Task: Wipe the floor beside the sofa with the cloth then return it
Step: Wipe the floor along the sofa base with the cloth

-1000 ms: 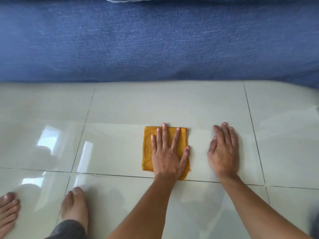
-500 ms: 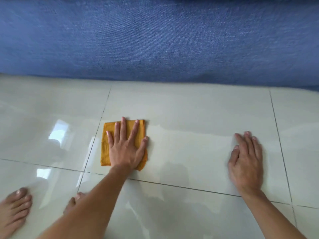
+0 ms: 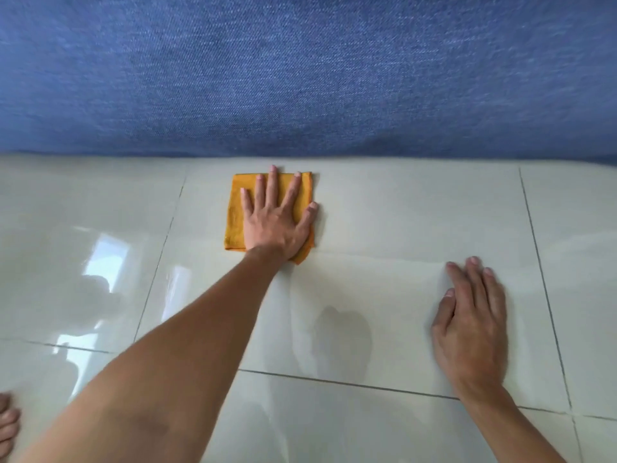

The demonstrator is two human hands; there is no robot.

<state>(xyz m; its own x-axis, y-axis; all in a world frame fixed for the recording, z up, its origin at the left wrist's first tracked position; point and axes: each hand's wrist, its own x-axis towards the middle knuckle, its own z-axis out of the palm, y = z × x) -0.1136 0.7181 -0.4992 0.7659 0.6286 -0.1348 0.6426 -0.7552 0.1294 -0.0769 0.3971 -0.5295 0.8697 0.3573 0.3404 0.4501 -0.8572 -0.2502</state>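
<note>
A folded orange cloth (image 3: 235, 215) lies flat on the glossy pale tiled floor (image 3: 400, 212), close to the base of the blue sofa (image 3: 300, 78). My left hand (image 3: 277, 218) presses flat on the cloth with fingers spread, its fingertips pointing at the sofa. My right hand (image 3: 470, 319) rests palm down on the bare tile to the right, fingers together, holding nothing. A faint damp streak runs across the tile between the cloth and my right hand.
The sofa's fabric front fills the whole upper half of the view and meets the floor along a straight line. Toes of a bare foot (image 3: 6, 429) show at the bottom left corner. Dark grout lines (image 3: 537, 262) cross the tiles.
My left hand slid the cloth first left, then forward toward the sofa's base. My right hand stayed planted on the tile.
</note>
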